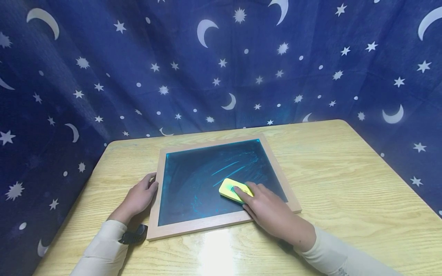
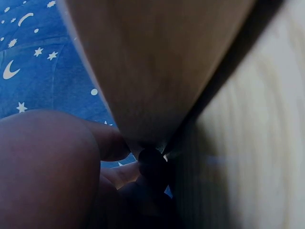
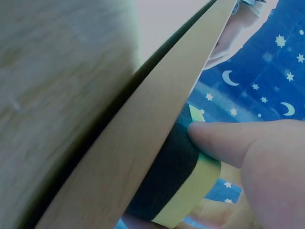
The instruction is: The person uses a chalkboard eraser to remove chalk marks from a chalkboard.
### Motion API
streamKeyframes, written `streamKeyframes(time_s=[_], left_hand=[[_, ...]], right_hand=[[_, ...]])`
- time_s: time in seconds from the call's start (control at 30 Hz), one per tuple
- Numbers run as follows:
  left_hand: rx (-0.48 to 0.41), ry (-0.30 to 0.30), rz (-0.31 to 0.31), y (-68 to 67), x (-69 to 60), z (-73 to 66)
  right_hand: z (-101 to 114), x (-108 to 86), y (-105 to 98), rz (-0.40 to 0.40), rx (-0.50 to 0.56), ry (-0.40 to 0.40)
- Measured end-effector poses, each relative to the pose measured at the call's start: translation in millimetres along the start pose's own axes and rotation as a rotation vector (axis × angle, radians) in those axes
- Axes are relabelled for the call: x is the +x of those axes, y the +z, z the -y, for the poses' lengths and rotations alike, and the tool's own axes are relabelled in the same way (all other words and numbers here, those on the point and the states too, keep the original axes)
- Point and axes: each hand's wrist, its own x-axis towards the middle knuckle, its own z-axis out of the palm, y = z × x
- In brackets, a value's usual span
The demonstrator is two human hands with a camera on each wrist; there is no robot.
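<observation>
Head view showed the right hand (image 1: 267, 209) with its fingers curled round a yellow eraser (image 1: 228, 188), the index finger laid on its top; in the right wrist view the thumb pressed against the side, where a dark underside met the yellow. The eraser lay on the lower right part of a dark board (image 1: 193, 180), close to the near rail of its wooden frame (image 1: 200, 224). The left hand (image 1: 139, 196) grasped nothing: its fingers, loosely bent, rested against the frame's left edge, seemingly to steady it. Just beyond the eraser ran a few blue strokes (image 1: 226, 167), with fainter smears round them. Wiping seemed to be the step in hand, perhaps well along, since much of the surface bore only haze. A next move would likely call for flat, firm passes over the strokes and then the corners, with the frame braced. As for writing, the eraser's top carried a small dark emblem and some print, too small to read; no lettering could be made out on the board. Beneath was a pale wood-grained table (image 1: 345, 184), and behind it hung a blue curtain (image 1: 193, 92) patterned with white moons and stars
</observation>
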Motion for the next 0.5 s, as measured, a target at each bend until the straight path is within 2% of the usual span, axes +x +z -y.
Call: streamKeyframes(time_s=[0.5], left_hand=[[0.013, 0.004, -0.006, 0.2, 1.3, 0.9]], right_hand=[[-14.5, 1.7, 0.8, -0.037, -0.031, 0.025]])
